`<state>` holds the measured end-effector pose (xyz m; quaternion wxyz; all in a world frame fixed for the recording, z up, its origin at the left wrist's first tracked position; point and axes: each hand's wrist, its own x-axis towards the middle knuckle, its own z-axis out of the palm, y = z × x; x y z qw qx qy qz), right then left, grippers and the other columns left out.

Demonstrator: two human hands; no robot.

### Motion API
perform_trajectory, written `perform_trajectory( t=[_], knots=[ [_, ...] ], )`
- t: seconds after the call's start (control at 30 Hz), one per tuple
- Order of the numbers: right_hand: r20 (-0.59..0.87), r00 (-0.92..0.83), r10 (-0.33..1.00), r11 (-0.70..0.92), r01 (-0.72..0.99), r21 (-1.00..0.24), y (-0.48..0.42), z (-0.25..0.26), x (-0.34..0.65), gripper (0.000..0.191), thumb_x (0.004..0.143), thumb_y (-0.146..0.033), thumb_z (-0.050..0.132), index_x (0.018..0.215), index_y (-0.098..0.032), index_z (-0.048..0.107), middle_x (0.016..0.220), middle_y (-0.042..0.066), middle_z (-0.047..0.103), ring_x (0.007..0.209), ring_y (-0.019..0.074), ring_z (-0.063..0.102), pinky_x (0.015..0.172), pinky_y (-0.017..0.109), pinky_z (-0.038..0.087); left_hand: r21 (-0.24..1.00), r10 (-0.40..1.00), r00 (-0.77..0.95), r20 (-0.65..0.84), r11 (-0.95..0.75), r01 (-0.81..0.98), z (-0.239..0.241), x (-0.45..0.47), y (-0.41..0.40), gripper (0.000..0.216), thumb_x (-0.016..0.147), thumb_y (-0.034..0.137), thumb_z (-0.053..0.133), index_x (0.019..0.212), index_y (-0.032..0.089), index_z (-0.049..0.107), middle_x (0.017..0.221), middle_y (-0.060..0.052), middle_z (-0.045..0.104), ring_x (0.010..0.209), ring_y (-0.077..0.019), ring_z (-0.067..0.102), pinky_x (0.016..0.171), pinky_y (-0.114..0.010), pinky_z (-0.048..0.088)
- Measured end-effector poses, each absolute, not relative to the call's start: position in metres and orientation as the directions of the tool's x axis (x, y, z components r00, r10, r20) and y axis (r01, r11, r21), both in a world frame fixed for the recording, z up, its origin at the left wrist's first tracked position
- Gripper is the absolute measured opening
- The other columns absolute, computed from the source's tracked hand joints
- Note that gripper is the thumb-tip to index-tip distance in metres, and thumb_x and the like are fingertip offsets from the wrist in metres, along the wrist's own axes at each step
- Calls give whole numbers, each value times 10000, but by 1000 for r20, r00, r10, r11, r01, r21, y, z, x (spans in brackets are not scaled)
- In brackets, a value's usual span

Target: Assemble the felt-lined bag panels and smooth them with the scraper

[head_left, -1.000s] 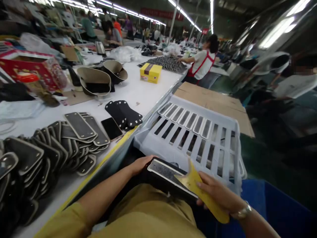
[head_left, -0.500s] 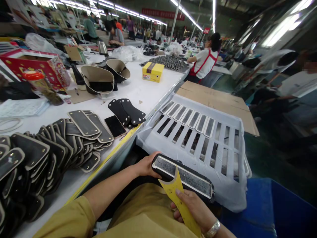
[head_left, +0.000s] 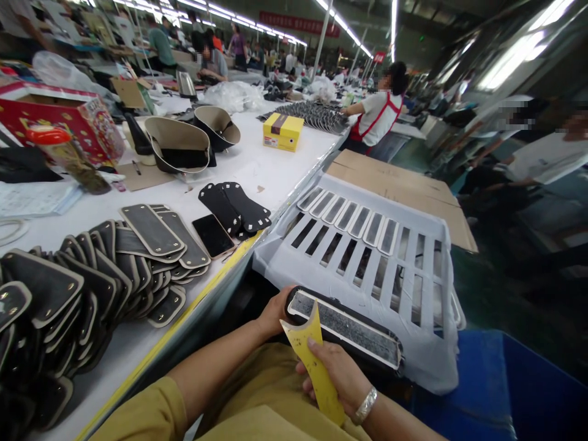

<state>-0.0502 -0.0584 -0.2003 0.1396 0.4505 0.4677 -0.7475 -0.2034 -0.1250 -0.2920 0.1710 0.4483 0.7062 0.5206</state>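
Note:
My left hand (head_left: 277, 311) grips the near-left end of a long black piece with a grey strip edged in white (head_left: 345, 326); its fingers are partly hidden behind the piece. In my right hand (head_left: 337, 373) is a yellow flat scraper-like tool (head_left: 309, 354) with a concave, pointed top end, the thumb pressed on its face. The tool's tip overlaps the left part of the grey strip in view; I cannot tell whether they touch. Beyond them stands a slotted, pale-covered rack (head_left: 367, 269), with several white-edged grey strips (head_left: 353, 219) in a row on it.
On the white table (head_left: 257, 159) to the left lie piled grey strap pieces (head_left: 98, 275), a phone (head_left: 212, 235), black shaped pieces (head_left: 243, 205) and a yellow box (head_left: 283, 131). A blue bin (head_left: 478, 373) stands at right. A co-worker in a red apron (head_left: 379, 113) is farther back.
My right hand and the yellow tool have moved left, toward the strip's left end. The black piece has shifted slightly right, still in my left hand.

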Motion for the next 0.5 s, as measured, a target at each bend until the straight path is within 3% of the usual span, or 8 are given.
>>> perform_trajectory(
  t=[0.13,0.27,0.4,0.5],
  knots=[
    [-803,-536,259,-570,586,-575,-71,-205,-61,324,813,-470,499,838,-147,498,656,60,662,481,148,598,479,255,447,850,800,-556,226,117,513,-296,-211,-118,529,590,315,698,1070,173,527,1035,-74,618,978,-245,575,901,-382,442],
    [-756,-576,310,-424,628,-652,-73,-205,-67,399,798,-510,499,740,-122,571,646,99,680,541,161,612,536,256,438,815,746,-637,193,240,528,-303,-210,-123,577,645,289,657,1180,146,495,1168,-152,550,1100,-338,480,956,-519,335],
    [-717,-647,261,-313,645,-697,-67,-203,-66,459,772,-554,522,665,-119,618,625,83,670,559,145,595,534,233,422,896,770,-623,138,171,410,-302,-205,-136,724,664,257,656,1323,189,363,1363,-134,385,1214,-314,401,1004,-456,329],
    [-771,-610,185,-334,699,-633,-64,-205,-62,508,778,-591,490,691,-110,627,590,77,652,445,105,531,384,195,313,969,808,-579,109,44,243,-295,-202,-141,764,658,266,679,1337,228,331,1355,-88,411,1215,-273,414,1034,-410,325]
  ],
)
